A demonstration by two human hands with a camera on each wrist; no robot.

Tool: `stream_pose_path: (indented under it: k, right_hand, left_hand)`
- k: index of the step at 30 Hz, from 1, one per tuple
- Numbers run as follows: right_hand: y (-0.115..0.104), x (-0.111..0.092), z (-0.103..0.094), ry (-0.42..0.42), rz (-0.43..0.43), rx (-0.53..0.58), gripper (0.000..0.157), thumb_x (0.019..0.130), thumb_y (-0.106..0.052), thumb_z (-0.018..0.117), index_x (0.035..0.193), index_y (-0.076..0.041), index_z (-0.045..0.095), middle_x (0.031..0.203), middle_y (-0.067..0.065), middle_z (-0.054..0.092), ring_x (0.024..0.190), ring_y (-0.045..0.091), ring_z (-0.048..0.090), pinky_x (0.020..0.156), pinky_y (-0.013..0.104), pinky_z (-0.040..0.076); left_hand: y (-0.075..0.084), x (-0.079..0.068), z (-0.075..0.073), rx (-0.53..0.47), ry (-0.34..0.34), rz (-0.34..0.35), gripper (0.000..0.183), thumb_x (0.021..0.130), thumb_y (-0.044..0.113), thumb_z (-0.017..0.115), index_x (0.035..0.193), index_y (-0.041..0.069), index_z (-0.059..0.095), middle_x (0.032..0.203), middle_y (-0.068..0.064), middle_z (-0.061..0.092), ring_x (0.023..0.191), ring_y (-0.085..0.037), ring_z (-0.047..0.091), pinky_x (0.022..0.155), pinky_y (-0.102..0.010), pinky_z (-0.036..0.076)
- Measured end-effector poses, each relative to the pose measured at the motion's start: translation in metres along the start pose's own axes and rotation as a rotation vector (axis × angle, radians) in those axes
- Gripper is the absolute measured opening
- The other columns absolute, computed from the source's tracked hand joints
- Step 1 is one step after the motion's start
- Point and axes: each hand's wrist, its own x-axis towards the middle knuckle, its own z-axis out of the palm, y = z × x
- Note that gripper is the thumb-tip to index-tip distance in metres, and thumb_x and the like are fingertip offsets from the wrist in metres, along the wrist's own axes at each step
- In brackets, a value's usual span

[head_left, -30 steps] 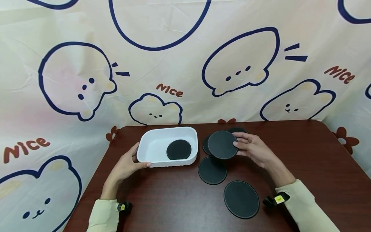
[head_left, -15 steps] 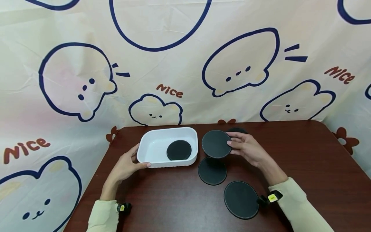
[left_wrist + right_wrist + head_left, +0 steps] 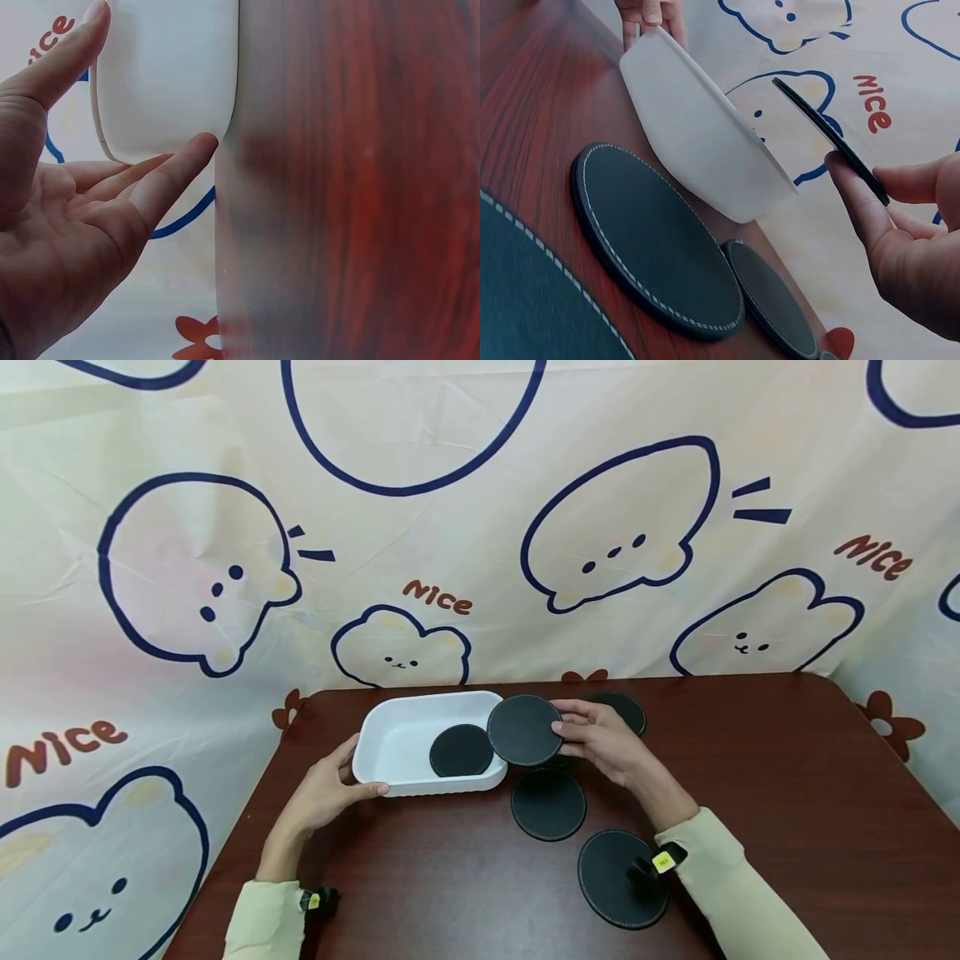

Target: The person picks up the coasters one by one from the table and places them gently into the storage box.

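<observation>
A round black coaster (image 3: 524, 730) with stitching round its edge is pinched between the thumb and fingers of my right hand (image 3: 603, 742). In the head view it overlaps the right end of a white plastic box (image 3: 390, 739); the right wrist view shows it edge-on, raised off the table. Inside the box lies another black coaster (image 3: 461, 751). My left hand (image 3: 322, 789) grips the box's left end, thumb on the front rim (image 3: 96, 11) and fingers against the side wall.
More coasters lie on the dark wooden table (image 3: 435, 877): one by the box (image 3: 548, 804), one nearer the front (image 3: 615, 885) partly under my right wrist camera, one behind my right hand (image 3: 626, 710). Another is mostly hidden under the held coaster. A printed cloth (image 3: 495, 527) hangs behind.
My right hand has moved left with the coaster, from above the table coasters to the box's right end. The left hand and box have stayed in place.
</observation>
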Motion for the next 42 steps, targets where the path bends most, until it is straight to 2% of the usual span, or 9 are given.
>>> stream_pose_path:
  k: [15, 23, 32, 42]
  right_hand:
    - [0.0, 0.019, 0.025, -0.001, 0.005, 0.009, 0.054, 0.11, -0.008, 0.058, 0.162, -0.002, 0.042, 0.146, 0.022, 0.062, 0.107, 0.009, 0.076, 0.092, 0.026, 0.064]
    - [-0.002, 0.024, 0.032, 0.02, 0.026, 0.02, 0.052, 0.11, -0.007, 0.059, 0.16, -0.003, 0.045, 0.142, 0.019, 0.064, 0.104, 0.01, 0.075, 0.09, 0.025, 0.064]
    - [-0.001, 0.032, 0.046, 0.012, 0.025, 0.025, 0.05, 0.11, -0.005, 0.057, 0.159, -0.002, 0.047, 0.147, 0.026, 0.062, 0.104, 0.01, 0.076, 0.089, 0.025, 0.064]
    - [-0.002, 0.046, 0.062, 0.031, 0.06, 0.002, 0.05, 0.109, -0.005, 0.059, 0.158, -0.003, 0.05, 0.146, 0.024, 0.065, 0.1, 0.01, 0.077, 0.087, 0.026, 0.065]
  left_hand:
    - [0.002, 0.0, 0.001, 0.015, -0.003, -0.005, 0.11, 0.086, 0.037, 0.092, 0.171, 0.009, 0.027, 0.162, -0.027, 0.049, 0.136, -0.047, 0.063, 0.109, -0.057, 0.054]
    - [0.002, 0.001, 0.0, 0.03, -0.003, -0.016, 0.111, 0.086, 0.04, 0.091, 0.171, 0.01, 0.026, 0.163, -0.027, 0.048, 0.137, -0.047, 0.062, 0.11, -0.057, 0.054]
    - [0.0, 0.0, 0.001, 0.028, -0.007, -0.017, 0.111, 0.087, 0.039, 0.091, 0.171, 0.009, 0.026, 0.163, -0.027, 0.048, 0.137, -0.046, 0.063, 0.11, -0.057, 0.054]
    - [0.002, 0.001, 0.001, 0.027, -0.008, -0.026, 0.112, 0.087, 0.038, 0.092, 0.171, 0.009, 0.025, 0.165, -0.027, 0.046, 0.139, -0.047, 0.061, 0.11, -0.056, 0.053]
